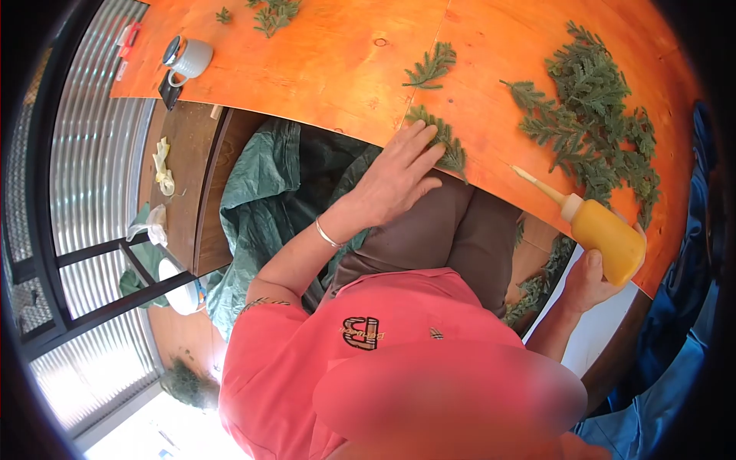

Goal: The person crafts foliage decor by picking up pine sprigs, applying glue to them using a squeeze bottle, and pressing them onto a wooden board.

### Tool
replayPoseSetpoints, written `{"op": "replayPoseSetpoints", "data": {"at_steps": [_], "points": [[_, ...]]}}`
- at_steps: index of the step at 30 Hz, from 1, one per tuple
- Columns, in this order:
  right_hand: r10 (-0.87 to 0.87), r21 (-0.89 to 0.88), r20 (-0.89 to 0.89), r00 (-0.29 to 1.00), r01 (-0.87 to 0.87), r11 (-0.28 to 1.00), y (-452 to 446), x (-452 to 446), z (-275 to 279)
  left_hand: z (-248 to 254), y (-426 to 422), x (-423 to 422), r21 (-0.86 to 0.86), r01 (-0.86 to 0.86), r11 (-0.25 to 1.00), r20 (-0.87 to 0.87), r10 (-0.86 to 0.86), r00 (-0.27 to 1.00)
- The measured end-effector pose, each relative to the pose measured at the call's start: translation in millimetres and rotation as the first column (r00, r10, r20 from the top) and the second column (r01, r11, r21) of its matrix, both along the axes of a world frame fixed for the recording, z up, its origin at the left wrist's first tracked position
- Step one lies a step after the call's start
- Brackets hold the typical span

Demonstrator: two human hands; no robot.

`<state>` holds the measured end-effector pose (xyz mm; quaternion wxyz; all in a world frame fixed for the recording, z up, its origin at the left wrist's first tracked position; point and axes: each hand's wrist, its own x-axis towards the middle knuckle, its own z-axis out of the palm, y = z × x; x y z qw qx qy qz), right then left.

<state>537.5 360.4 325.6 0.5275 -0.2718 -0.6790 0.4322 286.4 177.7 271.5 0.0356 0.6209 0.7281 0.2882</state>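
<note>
My left hand (pixel 399 169), with a bangle at the wrist, lies palm down at the near edge of the orange wooden table. Its fingers are spread and rest on a small fir sprig (pixel 451 146), partly covering it; the thumb stands apart. In my right hand (pixel 589 282) is a squeeze glue bottle (pixel 608 239) of yellow-amber colour, tilted so that its long nozzle (pixel 537 182) points up and left over the table. Another sprig (pixel 432 67) lies farther in. Beside the bottle, a large heap of fir sprigs (pixel 590 100) spreads across the right side.
At the table's left stand a grey mug (pixel 192 58) and a dark flat object (pixel 169 90). More greenery (pixel 274 15) lies at the far edge. A green tarp (pixel 257 172) hangs beside my legs, near a wooden cabinet (pixel 184 153). Blue fabric (pixel 675 337) is at the right.
</note>
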Motion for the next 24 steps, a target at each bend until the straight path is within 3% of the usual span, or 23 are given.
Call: {"op": "replayPoseSetpoints", "data": {"at_steps": [7,13,19,24], "points": [[0.136,0.026,-0.017,0.991,-0.136,0.990,-11,-35,2,-4,7,15,-0.147,-0.094,0.985,-0.096,0.081,0.992],[0.309,0.089,0.017,0.951,-0.309,0.947,-24,-60,-4,-1,1,7,-0.165,-0.018,0.986,-0.079,0.005,0.997],[0.316,0.184,0.104,0.943,-0.331,0.926,-28,-73,-9,-1,0,7,-0.158,-0.025,0.987,-0.078,0.013,0.997],[0.300,0.165,0.141,0.944,-0.321,0.933,-28,-68,-1,-1,1,5,-0.145,-0.023,0.989,-0.086,0.010,0.996]]}}
